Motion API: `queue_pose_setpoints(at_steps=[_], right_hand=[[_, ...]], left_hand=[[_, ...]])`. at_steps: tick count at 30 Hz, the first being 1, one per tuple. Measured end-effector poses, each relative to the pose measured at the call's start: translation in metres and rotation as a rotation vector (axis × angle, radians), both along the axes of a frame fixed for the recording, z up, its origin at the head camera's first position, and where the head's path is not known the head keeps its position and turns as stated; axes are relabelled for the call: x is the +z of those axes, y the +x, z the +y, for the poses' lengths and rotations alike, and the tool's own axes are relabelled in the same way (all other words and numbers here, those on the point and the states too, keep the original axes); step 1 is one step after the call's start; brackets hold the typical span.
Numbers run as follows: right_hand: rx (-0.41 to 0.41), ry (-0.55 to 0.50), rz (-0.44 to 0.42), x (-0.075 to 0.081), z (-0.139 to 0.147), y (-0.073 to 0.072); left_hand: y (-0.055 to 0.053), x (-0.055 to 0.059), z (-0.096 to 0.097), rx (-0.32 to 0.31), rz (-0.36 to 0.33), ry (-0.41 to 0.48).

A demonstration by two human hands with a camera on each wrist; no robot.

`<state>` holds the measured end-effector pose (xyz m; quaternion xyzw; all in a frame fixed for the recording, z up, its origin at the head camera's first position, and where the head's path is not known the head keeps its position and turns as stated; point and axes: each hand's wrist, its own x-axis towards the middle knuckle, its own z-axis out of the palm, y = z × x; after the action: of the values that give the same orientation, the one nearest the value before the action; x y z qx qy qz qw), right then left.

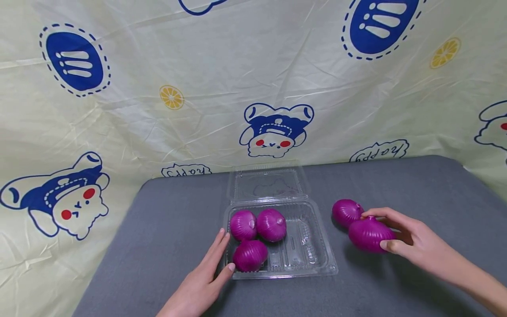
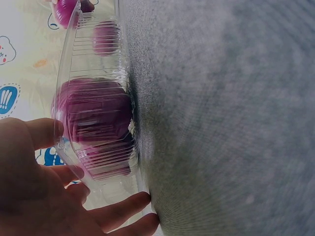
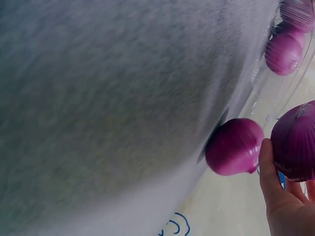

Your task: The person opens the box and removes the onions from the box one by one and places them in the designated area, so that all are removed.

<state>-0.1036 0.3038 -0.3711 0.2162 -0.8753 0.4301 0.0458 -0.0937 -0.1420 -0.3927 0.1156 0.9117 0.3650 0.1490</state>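
Observation:
My right hand (image 1: 412, 240) grips a purple onion (image 1: 370, 234) between thumb and fingers, to the right of a clear plastic clamshell box (image 1: 303, 237). In the right wrist view, the held onion (image 3: 298, 142) appears raised off the table. Just behind it, another onion (image 1: 345, 212) lies on the table. Three onions sit in the left part of the box: two at the back (image 1: 243, 225) and one in front (image 1: 250, 256). At the box's left side, my left hand (image 1: 202, 277) rests its fingertips on the rim, fingers spread, as the left wrist view also shows.
The box's transparent lid (image 1: 269, 182) is folded back toward the rear edge of the grey table (image 1: 182, 220). A pale printed curtain (image 1: 214, 127) hangs right behind the table.

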Motion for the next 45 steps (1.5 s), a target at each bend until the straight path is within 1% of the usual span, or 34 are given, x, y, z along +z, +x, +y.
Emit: queue_pose_setpoints(at_steps=[4,8,11,14,20,23,27,30,32,37,45], right_hand=[[-0.020,0.033,0.038,-0.002,0.007,-0.001],[-0.105,0.098,0.087,-0.006,0.014,-0.002],[-0.172,0.133,0.105,-0.010,0.020,-0.004],[-0.191,0.161,0.119,-0.013,0.027,-0.007],[-0.226,0.229,0.112,-0.017,0.043,-0.013],[-0.234,0.273,0.117,-0.018,0.047,-0.016],[-0.235,0.341,0.165,-0.020,0.050,-0.022],[-0.240,0.386,0.196,-0.023,0.053,-0.027],[-0.240,0.402,0.195,-0.024,0.054,-0.031],[-0.215,0.395,0.228,-0.026,0.058,-0.042],[-0.196,0.372,0.216,-0.027,0.056,-0.053]], left_hand=[[0.000,0.001,0.000,0.004,-0.011,0.002],[0.001,0.000,0.001,0.006,-0.016,0.001],[0.001,0.000,0.001,0.002,-0.019,0.007],[0.001,-0.001,0.002,0.003,-0.025,0.014],[0.001,0.000,0.001,0.006,-0.032,0.007],[0.001,0.000,0.001,-0.002,-0.018,0.011],[0.001,0.000,0.000,-0.001,0.004,0.011],[0.001,0.000,0.000,0.000,0.004,0.007],[0.001,0.000,0.000,-0.002,0.002,0.005],[0.001,-0.001,0.000,0.001,0.011,0.008],[0.001,-0.001,0.000,0.000,0.020,0.012]])
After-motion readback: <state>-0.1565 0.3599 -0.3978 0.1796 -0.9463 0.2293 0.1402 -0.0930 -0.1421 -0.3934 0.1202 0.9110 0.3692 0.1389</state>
